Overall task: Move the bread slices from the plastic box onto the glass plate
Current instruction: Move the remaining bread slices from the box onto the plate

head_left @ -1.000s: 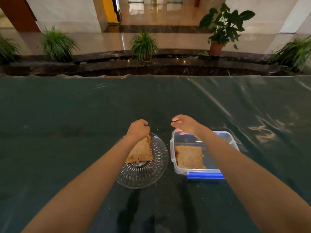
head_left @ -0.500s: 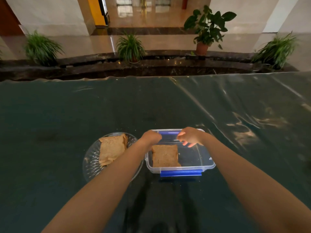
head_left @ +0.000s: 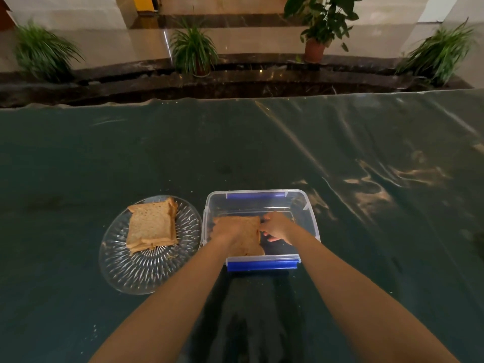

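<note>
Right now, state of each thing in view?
Plastic box: open, no lid on, one bread slice inside.
Bread slice in box: lying flat, both hands on it.
Glass plate: upright on the table, holds stacked bread.
Bread on plate: stacked flat, untouched.
Left hand: on the slice, grip unclear.
Right hand: at the slice's edge, grip unclear.

A dark green glossy table cover (head_left: 235,142) fronts a black marble ledge (head_left: 235,85), potted plants (head_left: 318,19) and polished floor (head_left: 248,40).
</note>
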